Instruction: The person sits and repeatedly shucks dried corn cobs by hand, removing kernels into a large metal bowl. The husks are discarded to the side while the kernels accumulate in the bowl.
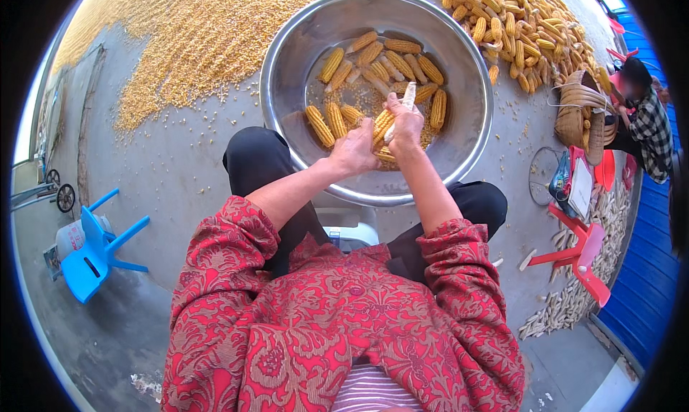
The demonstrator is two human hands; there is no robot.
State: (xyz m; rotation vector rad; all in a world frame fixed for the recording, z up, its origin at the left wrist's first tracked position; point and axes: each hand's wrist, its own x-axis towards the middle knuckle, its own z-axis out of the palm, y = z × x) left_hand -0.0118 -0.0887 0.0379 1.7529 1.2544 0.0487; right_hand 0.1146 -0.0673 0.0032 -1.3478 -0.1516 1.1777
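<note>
In front of me a wide stainless steel basin (371, 14) holds several yellow ears of corn, partly stripped cobs and loose kernels. Over its near side, my left hand (354, 149) grips a yellow ear of corn (382, 123). My right hand (405, 125) is closed around a pale bare corncob (409, 94), which is pressed against that ear. The cob's upper end sticks out above my right fingers. Below my hands lies another ear (385, 154), partly hidden by them. Whole ears, such as a corn ear (320, 125), rest along the basin's left side.
Loose kernels (199, 46) spread over the floor at upper left; a heap of corn ears (522, 30) lies upper right. A blue chair (91, 256) is at left. On the right are a red stool (584, 250), stripped cobs (565, 307), a wicker basket (573, 108) and a seated person (648, 121).
</note>
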